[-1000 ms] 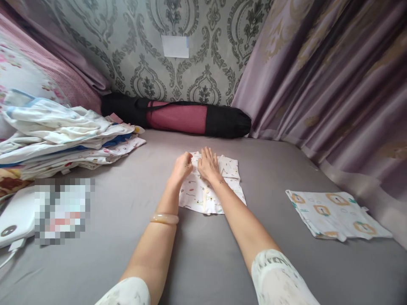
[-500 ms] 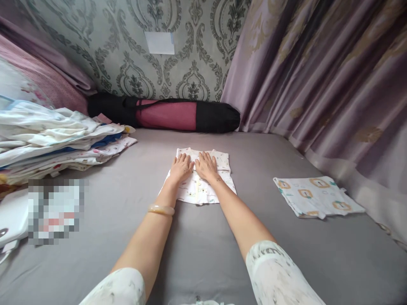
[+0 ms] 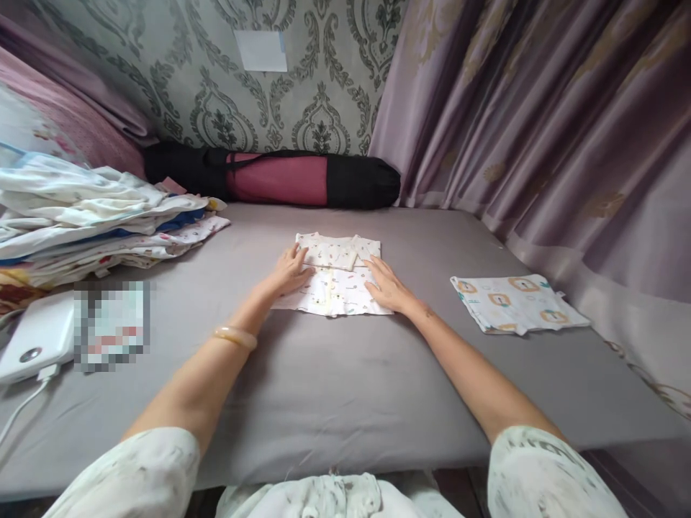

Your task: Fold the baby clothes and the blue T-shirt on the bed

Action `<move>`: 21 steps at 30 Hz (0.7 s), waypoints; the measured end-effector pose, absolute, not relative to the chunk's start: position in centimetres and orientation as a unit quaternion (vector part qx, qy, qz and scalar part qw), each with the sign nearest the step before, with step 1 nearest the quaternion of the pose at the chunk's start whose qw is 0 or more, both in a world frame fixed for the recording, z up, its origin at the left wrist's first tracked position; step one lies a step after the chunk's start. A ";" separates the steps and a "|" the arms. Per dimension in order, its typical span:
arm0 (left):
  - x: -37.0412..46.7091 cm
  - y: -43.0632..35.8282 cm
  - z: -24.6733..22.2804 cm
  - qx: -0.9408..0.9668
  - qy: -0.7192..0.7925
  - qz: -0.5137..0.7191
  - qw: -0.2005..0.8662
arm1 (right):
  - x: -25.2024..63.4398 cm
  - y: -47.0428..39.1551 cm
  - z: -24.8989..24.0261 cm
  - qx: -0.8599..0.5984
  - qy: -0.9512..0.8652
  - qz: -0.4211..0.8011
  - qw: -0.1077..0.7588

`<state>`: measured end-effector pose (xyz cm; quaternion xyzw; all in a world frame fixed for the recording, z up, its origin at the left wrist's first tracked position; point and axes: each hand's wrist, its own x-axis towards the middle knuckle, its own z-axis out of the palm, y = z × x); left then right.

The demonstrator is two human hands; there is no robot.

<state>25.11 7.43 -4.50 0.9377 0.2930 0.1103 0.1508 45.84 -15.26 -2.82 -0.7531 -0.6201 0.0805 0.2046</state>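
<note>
Though folded, small white printed garment [image 3: 335, 277]

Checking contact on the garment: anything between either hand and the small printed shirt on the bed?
Nothing visible. The left hand lies flat on the left edge of the printed shirt, the right hand flat on its right edge, both touching the cloth directly. The folded cloth lies apart, off to the right on the grey sheet.

**Room and background**

Bed [image 3: 335, 374] covered by a grey sheet, set against a wall [image 3: 302, 86] papered in grey damask. Mauve curtains [image 3: 540, 122] hang along the right side. Soft daylight filters through them.
</note>
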 end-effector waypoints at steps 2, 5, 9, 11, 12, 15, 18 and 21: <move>23.1 7.5 -4.3 0.933 0.307 0.120 0.144 | 46.2 -17.2 -2.6 -0.770 -0.599 0.055 0.211; 20.3 7.3 -3.6 0.920 0.337 0.131 0.152 | 46.2 -19.1 -2.2 -0.816 -0.537 0.038 0.208; 18.0 6.2 -2.2 0.883 0.402 0.116 0.212 | 45.4 -20.0 -1.8 -0.851 -0.470 0.082 0.218; 17.5 5.4 -1.5 0.861 0.439 0.102 0.236 | 44.7 -20.0 -1.5 -0.861 -0.447 0.102 0.219; 17.3 4.9 -1.2 0.852 0.452 0.094 0.245 | 44.4 -20.0 -1.4 -0.865 -0.442 0.107 0.214; 17.0 3.9 -0.7 0.840 0.465 0.070 0.271 | 43.5 -20.0 -1.1 -0.869 -0.442 0.110 0.193; 16.5 3.4 -0.8 0.834 0.460 0.067 0.298 | 42.9 -20.2 -0.9 -0.864 -0.450 0.123 0.191; 16.0 3.1 -0.7 0.833 0.424 0.084 0.346 | 42.7 -20.7 -0.6 -0.847 -0.465 0.147 0.211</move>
